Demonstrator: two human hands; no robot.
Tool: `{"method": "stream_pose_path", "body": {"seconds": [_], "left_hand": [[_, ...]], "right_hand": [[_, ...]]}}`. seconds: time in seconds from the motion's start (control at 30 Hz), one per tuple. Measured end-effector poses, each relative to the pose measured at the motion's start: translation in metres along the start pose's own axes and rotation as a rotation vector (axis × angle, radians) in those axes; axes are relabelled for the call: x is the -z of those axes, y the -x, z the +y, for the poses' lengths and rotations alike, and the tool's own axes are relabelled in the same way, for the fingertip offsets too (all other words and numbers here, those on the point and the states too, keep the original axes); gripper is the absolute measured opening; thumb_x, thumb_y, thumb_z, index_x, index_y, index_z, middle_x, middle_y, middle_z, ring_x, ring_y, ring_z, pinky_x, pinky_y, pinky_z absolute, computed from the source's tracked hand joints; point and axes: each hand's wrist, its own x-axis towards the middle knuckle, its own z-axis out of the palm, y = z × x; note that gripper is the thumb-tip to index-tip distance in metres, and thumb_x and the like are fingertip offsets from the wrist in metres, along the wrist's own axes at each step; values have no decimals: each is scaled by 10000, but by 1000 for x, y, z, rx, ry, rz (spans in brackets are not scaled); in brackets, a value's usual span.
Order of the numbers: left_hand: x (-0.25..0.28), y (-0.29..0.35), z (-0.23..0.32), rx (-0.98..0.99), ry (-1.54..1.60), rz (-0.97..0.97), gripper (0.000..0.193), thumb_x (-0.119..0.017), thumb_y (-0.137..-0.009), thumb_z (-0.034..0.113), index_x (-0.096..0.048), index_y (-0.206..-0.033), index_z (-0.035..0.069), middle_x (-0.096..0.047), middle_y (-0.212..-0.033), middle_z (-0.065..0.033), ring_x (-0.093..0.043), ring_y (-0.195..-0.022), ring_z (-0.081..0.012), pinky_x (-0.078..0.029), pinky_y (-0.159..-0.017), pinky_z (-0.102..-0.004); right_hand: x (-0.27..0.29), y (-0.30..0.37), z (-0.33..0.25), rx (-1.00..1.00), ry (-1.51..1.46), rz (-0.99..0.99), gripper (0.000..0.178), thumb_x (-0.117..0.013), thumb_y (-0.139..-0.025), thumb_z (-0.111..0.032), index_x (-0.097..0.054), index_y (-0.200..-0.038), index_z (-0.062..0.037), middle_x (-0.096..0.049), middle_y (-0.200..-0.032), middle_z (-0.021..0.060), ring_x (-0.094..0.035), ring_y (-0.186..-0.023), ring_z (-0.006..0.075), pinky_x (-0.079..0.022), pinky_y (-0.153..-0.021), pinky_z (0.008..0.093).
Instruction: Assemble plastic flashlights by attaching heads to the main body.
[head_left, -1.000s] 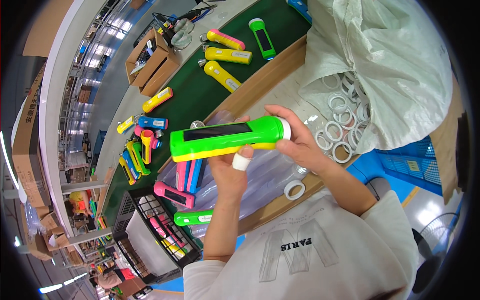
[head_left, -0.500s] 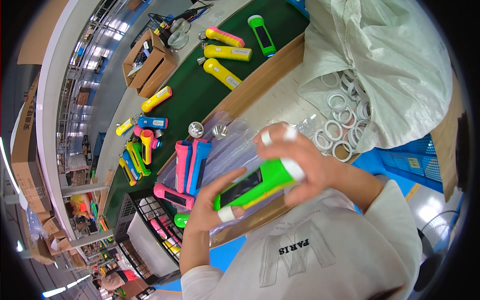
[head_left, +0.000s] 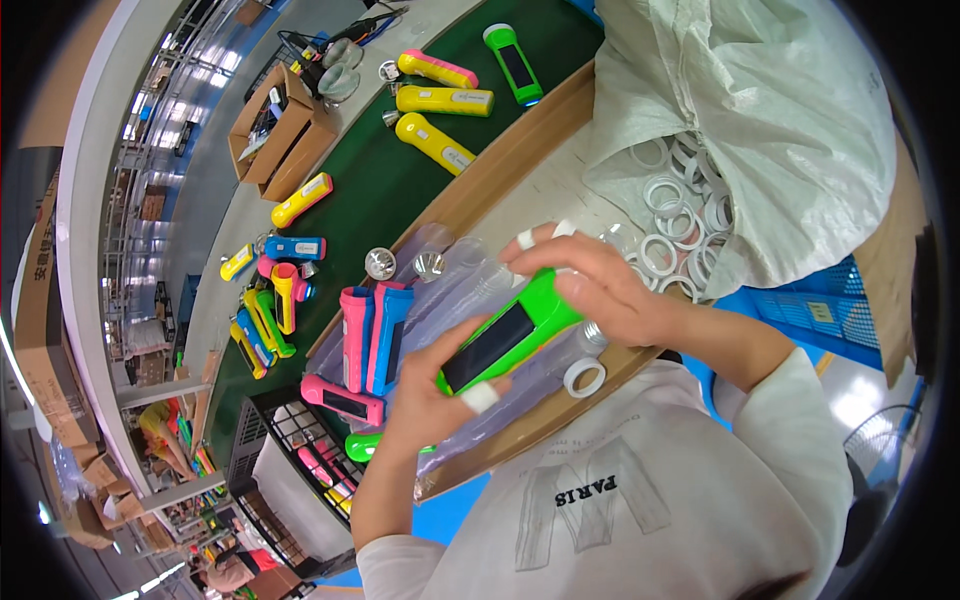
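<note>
A green flashlight (head_left: pixel 545 308) with a dark panel is tilted in front of my chest, over the cardboard tray. My left hand (head_left: pixel 430 392) is wrapped round its lower end. My right hand (head_left: pixel 610 288) curls over the wide head end, hiding that end. White tape is on fingers of both hands. Below the right hand lie a white ring (head_left: pixel 584 378) and a silvery reflector (head_left: pixel 594 336). Left of the flashlight, a pink flashlight body (head_left: pixel 357 340) and a blue one (head_left: pixel 388 340) lie side by side on clear plastic tubes (head_left: pixel 455 300).
Many white rings (head_left: pixel 665 198) spill from a pale woven sack (head_left: pixel 770 130) at the right. Yellow flashlights (head_left: pixel 445 100) and other coloured ones lie on the green belt (head_left: pixel 370 160) beyond the tray's cardboard edge (head_left: pixel 520 130). A black crate (head_left: pixel 262 420) stands at lower left.
The white piece seen at the flashlight's head end no longer shows there. My right hand has shifted up and round that end, revealing the loose ring and reflector below.
</note>
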Motion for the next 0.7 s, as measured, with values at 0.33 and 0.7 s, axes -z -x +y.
{"method": "stream_pose_path", "body": {"seconds": [0.33, 0.7], "left_hand": [[-17, -18, -22, -388, -541, 326, 645, -829, -665, 119, -578, -1252, 30, -658, -1051, -136, -651, -857, -238, -521, -737, -329], [-4, -23, 6, -195, -469, 246, 592, -823, -683, 99, -602, -1222, -4, -690, -1060, -153, -660, -957, -167, -513, -809, -292]], "right_hand": [[9, -23, 8, -348, -340, 38, 479, -390, -1001, -454, -556, -1153, -32, -600, -1035, 83, -584, -945, 192, -449, -877, 345], [7, -36, 6, -393, -43, 144, 410, -448, -967, -403, -618, -1021, -34, -611, -911, 121, -618, -853, 228, -541, -743, 416]]}}
